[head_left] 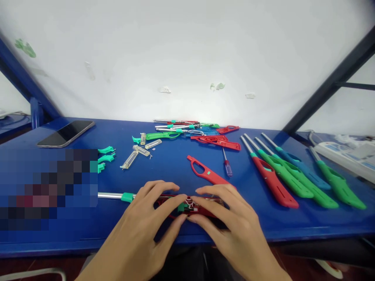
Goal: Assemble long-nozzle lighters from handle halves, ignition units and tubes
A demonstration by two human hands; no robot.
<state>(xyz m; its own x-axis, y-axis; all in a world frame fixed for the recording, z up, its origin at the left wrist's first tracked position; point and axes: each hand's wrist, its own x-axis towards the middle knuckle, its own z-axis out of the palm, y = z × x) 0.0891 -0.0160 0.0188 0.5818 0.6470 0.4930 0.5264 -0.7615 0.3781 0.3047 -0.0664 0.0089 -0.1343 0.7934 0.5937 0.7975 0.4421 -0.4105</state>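
Observation:
An opened red stick lighter (202, 209) lies across the front of the blue table, its metal tube (113, 196) pointing left. Inside its shell a green trigger and thin white wires show. My left hand (149, 222) grips the lighter's middle, thumb and fingers closed around the trigger area. Opposite it, my right hand (234, 214) closes on the handle end, with fingertips at the white wires. Just behind my right hand rests a loose red shell half (203, 170), partly covered by the fingers. The fingers hide much of the lighter's inside.
Several assembled stick lighters (283, 183) lie on the right. Behind my hands are a purple-handled screwdriver (228, 168), clear fuel tanks (130, 159) and teal triggers (106, 158). Shell halves and tubes (187, 130) are piled by the wall. A phone (66, 134) lies back left; pixels blur the left front.

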